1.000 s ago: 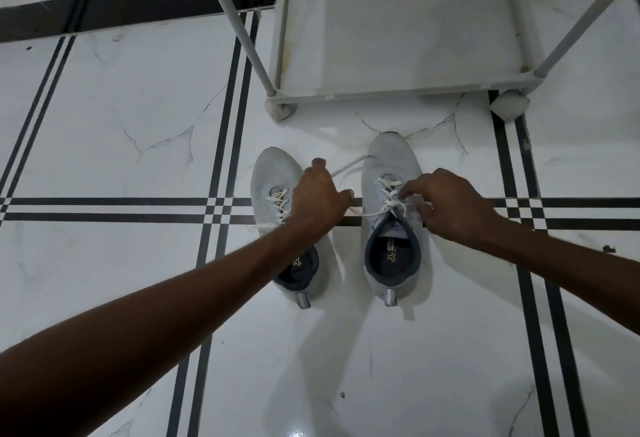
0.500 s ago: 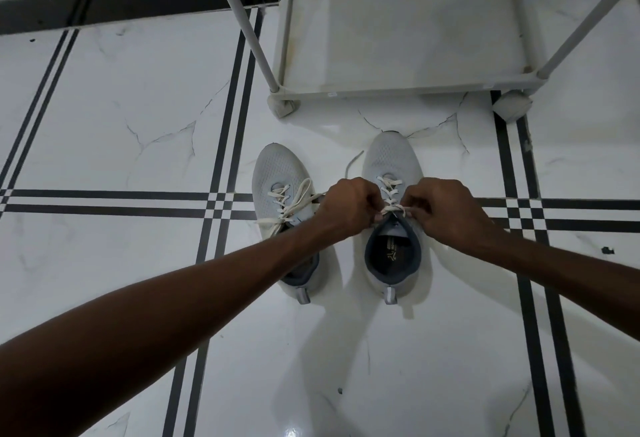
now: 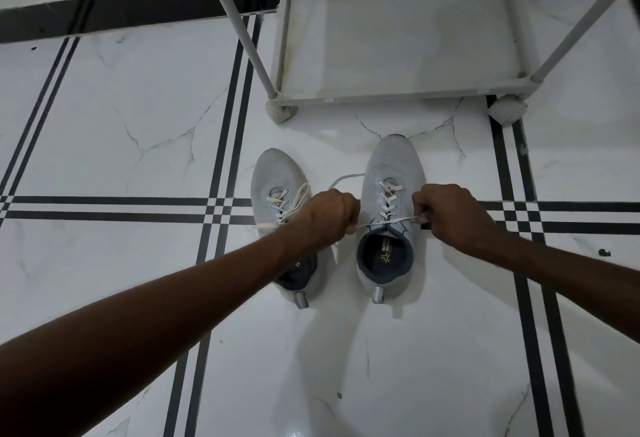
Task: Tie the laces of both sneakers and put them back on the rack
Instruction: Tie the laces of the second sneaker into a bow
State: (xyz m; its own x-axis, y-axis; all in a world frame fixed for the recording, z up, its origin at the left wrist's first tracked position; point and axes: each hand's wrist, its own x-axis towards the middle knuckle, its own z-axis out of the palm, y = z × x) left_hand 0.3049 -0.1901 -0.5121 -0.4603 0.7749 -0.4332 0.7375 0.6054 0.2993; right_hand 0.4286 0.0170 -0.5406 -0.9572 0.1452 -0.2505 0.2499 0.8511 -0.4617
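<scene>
Two light grey sneakers stand side by side on the floor, toes toward the rack. The right sneaker [image 3: 391, 173] has white laces [image 3: 388, 221] stretched taut across its tongue. My left hand [image 3: 329, 218] grips one lace end on the shoe's left side, and my right hand [image 3: 450, 214] pinches the other end on its right. A loose lace tail [image 3: 346, 178] curls on the floor between the shoes. The left sneaker [image 3: 273, 176] lies partly under my left forearm, its laces [image 3: 287, 206] loose and untied.
A light grey shoe rack [image 3: 398, 90] stands just beyond the sneakers, its bottom shelf bare, with slanted poles [image 3: 239, 27] and feet [image 3: 282, 112] on the floor. White marble tiles with black stripe lines [image 3: 221, 159] surround everything. A dark skirting runs along the wall.
My hands were together over the right sneaker's tongue half a second ago; they have now pulled apart sideways, drawing the lace tight across the shoe.
</scene>
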